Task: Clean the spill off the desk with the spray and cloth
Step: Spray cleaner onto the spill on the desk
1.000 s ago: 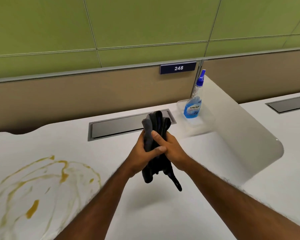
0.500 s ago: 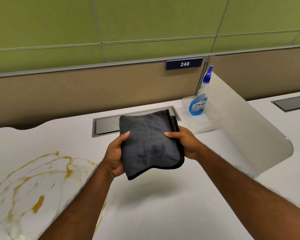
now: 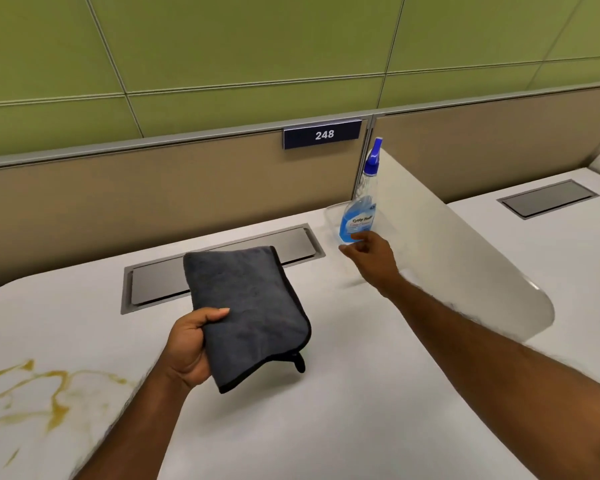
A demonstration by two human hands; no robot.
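A folded dark grey cloth (image 3: 250, 306) is held above the white desk (image 3: 326, 410) by my left hand (image 3: 191, 344), which grips its lower left edge. A brownish-yellow spill (image 3: 49, 396) smears the desk at the lower left. A clear spray bottle (image 3: 361, 209) with blue liquid and a blue nozzle stands in a clear tray (image 3: 333, 216) at the back, against the divider. My right hand (image 3: 371, 258) is stretched out just in front of the bottle's base, fingers apart and curled, holding nothing.
A grey cable hatch (image 3: 160, 285) is set into the desk behind the cloth. A white rounded divider panel (image 3: 465, 265) rises on the right, with a neighbouring desk and a second hatch (image 3: 548, 199) beyond. A tan partition carries a sign 248 (image 3: 323, 134).
The cloth went from bunched in both hands to unfolded flat. My right hand has let go of it and moved out to the spray bottle; my left hand alone holds the cloth.
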